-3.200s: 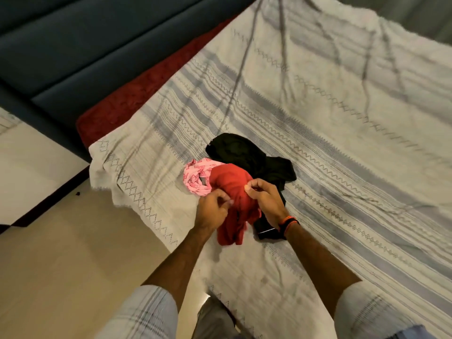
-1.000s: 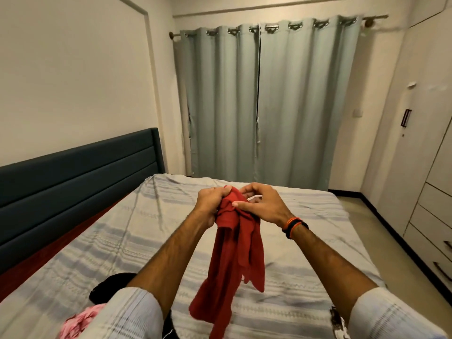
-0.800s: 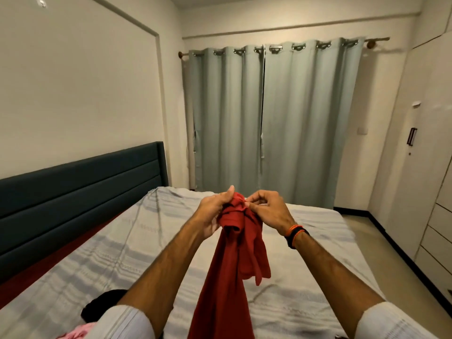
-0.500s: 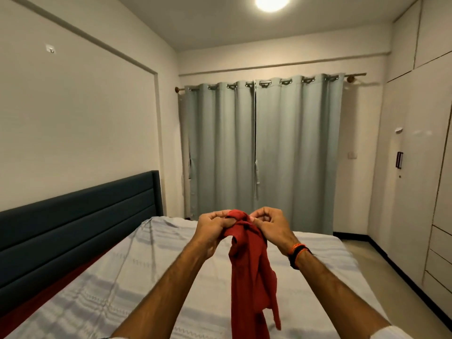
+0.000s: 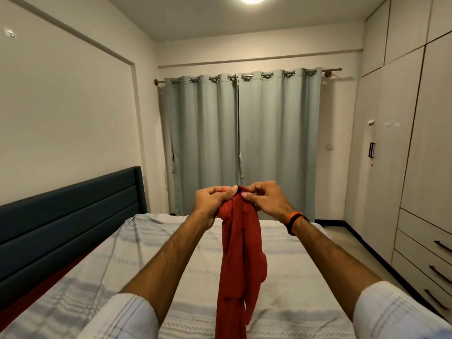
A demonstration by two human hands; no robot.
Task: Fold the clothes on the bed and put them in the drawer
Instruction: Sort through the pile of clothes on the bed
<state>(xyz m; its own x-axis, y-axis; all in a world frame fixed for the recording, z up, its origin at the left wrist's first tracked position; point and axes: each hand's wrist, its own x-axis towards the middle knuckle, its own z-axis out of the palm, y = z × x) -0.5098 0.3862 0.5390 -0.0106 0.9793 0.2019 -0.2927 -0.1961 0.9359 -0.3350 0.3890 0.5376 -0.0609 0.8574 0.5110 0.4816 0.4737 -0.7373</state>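
Both hands, left (image 5: pixel 213 201) and right (image 5: pixel 266 199), are pinching the bunched top of a red garment (image 5: pixel 241 253) that is hanging above the bed (image 5: pixel 146 265). It is draping limply, so it looks light and soft; gripping the two shoulder corners should spread it for folding.

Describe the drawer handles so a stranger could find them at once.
Start at the tall beige wardrobe along the room's right wall. Below its doors sits a stack of drawers, each bearing one dark slim bar handle. They are the wardrobe's only horizontal bars; the door pull higher up stands vertical.
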